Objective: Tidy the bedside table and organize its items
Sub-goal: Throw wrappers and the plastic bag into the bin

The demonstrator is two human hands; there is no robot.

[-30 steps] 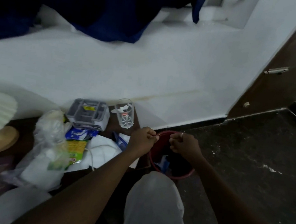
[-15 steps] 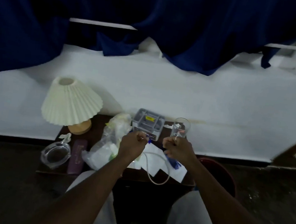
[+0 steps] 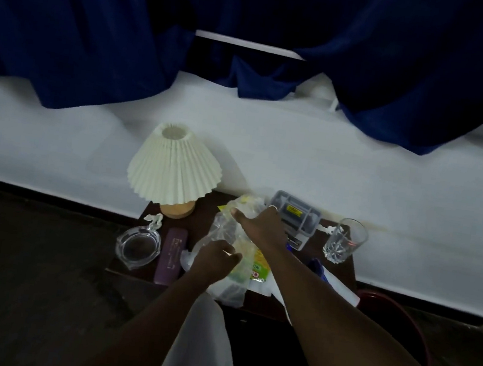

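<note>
**Bedside table** (image 3: 206,209) — dark wood, set against the white wall, contents partly sorted.

**Item in hand:** clear plastic bag (image 3: 225,233), crumpled, lying mid-table between the purple case (image 3: 172,254) and the grey organiser box (image 3: 297,218). The left hand (image 3: 214,259) grips its lower end with curled fingers. The right hand (image 3: 260,226) pinches its top edge.

**Change:** half a second ago both hands held a thin pale cord over the white paper (image 3: 340,289). Neither hand holds that cord now, and where it went cannot be told. Both hands have moved left onto the bag.

**Reading:** the cord step looks finished. The bag is probably next to be lifted — perhaps into the red bin (image 3: 384,300) on the floor to the right.

**Not handled:** pleated lamp (image 3: 174,168), glass dish (image 3: 137,247), drinking glass (image 3: 344,241), and the yellow packet (image 3: 260,269) partly under the bag.
</note>
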